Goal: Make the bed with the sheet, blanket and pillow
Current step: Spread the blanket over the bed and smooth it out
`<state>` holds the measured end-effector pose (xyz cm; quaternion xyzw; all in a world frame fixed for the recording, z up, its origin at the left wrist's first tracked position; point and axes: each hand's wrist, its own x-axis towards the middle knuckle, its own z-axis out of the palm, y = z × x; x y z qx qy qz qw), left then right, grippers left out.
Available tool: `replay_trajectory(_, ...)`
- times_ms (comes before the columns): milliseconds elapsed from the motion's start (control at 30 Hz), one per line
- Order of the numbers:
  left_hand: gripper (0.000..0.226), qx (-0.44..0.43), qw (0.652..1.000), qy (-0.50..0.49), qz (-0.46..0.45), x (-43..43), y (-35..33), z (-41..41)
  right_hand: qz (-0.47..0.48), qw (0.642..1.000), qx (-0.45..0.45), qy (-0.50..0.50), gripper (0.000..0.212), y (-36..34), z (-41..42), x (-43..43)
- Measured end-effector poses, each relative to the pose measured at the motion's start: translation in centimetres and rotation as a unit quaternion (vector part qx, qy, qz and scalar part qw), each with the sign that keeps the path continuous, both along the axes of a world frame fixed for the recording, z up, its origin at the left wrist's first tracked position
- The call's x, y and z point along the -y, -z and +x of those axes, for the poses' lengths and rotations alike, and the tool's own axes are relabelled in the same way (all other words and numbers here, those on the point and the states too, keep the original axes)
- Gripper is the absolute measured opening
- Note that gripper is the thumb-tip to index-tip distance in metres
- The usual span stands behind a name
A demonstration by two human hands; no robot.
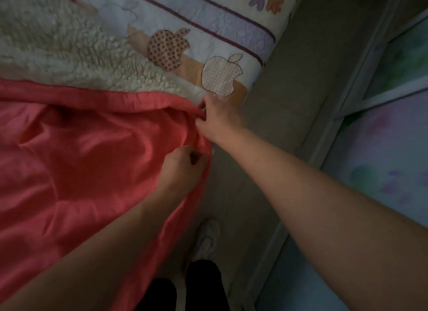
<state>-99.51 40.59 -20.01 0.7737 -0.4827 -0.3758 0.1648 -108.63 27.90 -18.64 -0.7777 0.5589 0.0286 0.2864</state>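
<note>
Head view: left hand (183, 168) and right hand (216, 117) pinch the red blanket (81, 153) at its edge, hem running crosswise.

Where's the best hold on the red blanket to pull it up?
Probably the stitched hem of the red blanket at its turned-back corner, coming from the floor side. Fabric bunches there, where the right hand pinches it; the left hand grips the side edge.
</note>
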Motion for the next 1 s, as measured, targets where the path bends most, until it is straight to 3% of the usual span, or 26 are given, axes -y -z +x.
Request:
replay_trajectory(100,0.02,-0.001,0.998,-0.031,-0.05,1.2,-0.9,1.8,-0.003,1.0,-0.001,-0.027,0.059,-1.4,1.3,0.9)
replay_trajectory(200,0.011,0.004,0.992,-0.091,-0.085,1.3,-1.4,5.3,-0.027,0.998,0.001,-0.064,0.065,-2.8,4.7,1.6)
replay_trajectory(333,0.005,0.006,0.977,-0.17,-0.125,0.1,-1.5,12.2,-0.084,0.986,0.004,-0.144,0.061,-3.7,11.4,1.3)
replay_trajectory(600,0.015,0.016,0.933,-0.327,-0.151,-2.1,-3.0,29.0,-0.094,0.968,0.022,-0.233,0.034,-5.2,27.2,-0.5)
replay_trajectory(700,0.019,0.012,0.915,-0.369,-0.165,-3.6,-3.4,35.2,-0.11,0.956,0.024,-0.27,0.033,-4.8,33.0,-2.1)
replay_trajectory(800,0.018,0.062,0.919,-0.355,-0.16,-4.5,-3.2,39.3,-0.126,0.949,0.009,-0.289,0.039,-3.8,36.7,-3.2)
replay_trajectory(1000,0.029,0.157,0.96,-0.195,-0.125,-3.8,-1.4,43.7,-0.189,0.936,-0.072,-0.29,0.062,-1.3,39.1,-3.4)
